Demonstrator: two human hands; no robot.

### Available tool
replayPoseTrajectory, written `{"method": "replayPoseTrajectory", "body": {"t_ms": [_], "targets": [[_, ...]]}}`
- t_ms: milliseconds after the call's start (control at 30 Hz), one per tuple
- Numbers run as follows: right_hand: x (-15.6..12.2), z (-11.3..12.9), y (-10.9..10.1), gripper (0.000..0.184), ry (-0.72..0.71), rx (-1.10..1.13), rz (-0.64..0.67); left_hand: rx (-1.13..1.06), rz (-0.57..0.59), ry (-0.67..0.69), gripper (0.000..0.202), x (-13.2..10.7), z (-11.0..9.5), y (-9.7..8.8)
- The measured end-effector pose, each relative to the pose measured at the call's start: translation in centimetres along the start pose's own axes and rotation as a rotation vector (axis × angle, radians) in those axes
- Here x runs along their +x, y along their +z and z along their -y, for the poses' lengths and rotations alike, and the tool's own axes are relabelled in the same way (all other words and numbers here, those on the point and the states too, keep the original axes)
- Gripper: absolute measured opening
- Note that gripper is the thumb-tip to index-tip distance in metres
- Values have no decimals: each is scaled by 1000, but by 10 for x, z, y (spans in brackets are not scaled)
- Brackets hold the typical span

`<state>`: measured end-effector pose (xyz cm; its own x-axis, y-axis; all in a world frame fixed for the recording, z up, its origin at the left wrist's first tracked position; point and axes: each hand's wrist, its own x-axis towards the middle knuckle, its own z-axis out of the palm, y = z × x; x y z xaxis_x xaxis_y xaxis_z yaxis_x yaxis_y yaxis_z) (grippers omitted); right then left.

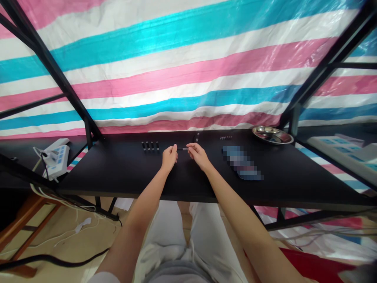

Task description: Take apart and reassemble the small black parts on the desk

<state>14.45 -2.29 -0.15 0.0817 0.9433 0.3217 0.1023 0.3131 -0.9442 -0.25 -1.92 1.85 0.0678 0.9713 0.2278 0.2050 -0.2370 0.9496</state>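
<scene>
Over the middle of the black table (pixel 129 169), my left hand (pixel 169 158) and my right hand (pixel 198 155) are close together with fingers pinched. Between them runs a thin dark stick-like piece (pixel 182 149) with a lighter part toward the right; each hand grips one end. It is too small to name more exactly. Left of my hands stands a row of several small black tubes (pixel 150 146) with pale tops. Just beyond my right hand lie small black-and-silver pieces (pixel 197 137). Farther right is a short row of several tiny shiny and dark pieces (pixel 226 138).
A shiny round metal dish (pixel 272 135) sits at the back right. Nearer lies a blurred-out blue oblong object (pixel 242 163). A white power strip (pixel 57 161) with cables is at far left. Black frame posts (pixel 63 84) and a striped plastic sheet (pixel 188 74) enclose the table.
</scene>
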Motion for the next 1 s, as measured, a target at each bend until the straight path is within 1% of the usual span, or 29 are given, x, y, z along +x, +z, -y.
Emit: {"method": "replayPoseTrajectory", "body": {"t_ms": [67,133,200,267,333,400,500,567,667,733,867,1000], "targets": [[-2,-1,0,28,-42,-120,34,-43,-18,3,45,2,4,-1],[-4,-2,1,26,-125,-266,72,-65,-31,7,44,4,7,-1],[-7,-2,2,23,-219,-389,117,-57,-51,12,44,4,8,-1],[-8,-4,1,21,-284,-480,139,-31,-91,19,45,4,8,-2],[-8,-6,-2,19,-306,-565,101,-12,-143,26,45,4,8,-3],[-6,-8,-6,18,-283,-617,19,-2,-185,22,46,4,7,-4],[-3,-9,-8,20,-221,-554,-67,31,-198,12,46,5,7,-5],[-3,-7,-7,24,-175,-440,-55,67,-174,24,46,5,7,-5],[-4,0,-2,30,-98,-279,43,112,-107,65,45,4,8,-4],[-6,4,1,31,-66,-216,128,130,-45,100,44,3,8,-2],[-10,7,4,27,-59,-231,267,160,64,170,40,-1,7,-1],[-12,6,6,25,-79,-302,289,219,105,204,42,-4,4,-3]]}}
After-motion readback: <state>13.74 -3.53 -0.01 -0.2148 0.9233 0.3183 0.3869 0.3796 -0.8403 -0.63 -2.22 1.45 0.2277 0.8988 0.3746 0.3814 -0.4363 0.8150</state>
